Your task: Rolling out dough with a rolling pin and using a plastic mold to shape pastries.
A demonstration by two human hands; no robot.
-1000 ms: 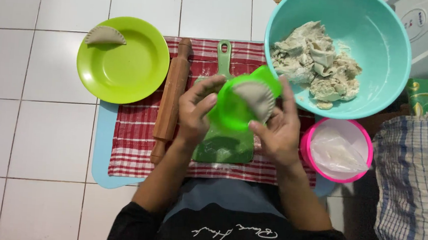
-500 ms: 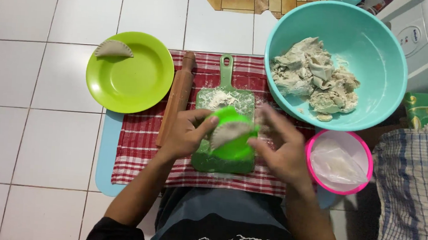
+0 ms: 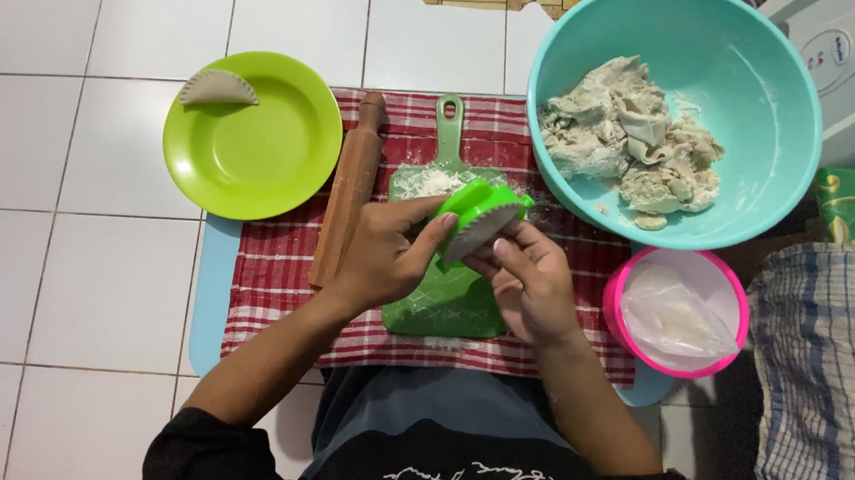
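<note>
Both hands work over the green cutting board (image 3: 443, 301) on the red checked cloth (image 3: 274, 279). The left hand (image 3: 382, 252) grips the folded green dumpling press (image 3: 469, 213); the right hand (image 3: 530, 282) pinches the crimped dumpling (image 3: 483, 232) at its edge. One finished dumpling (image 3: 218, 87) lies on the green plate (image 3: 263, 158); plenty of dough (image 3: 629, 149) remains in the teal bowl (image 3: 757, 113).

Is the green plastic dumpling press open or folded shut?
Folded shut. The green plastic dumpling press shows halves folded together, held by left hand and right hand.
</note>
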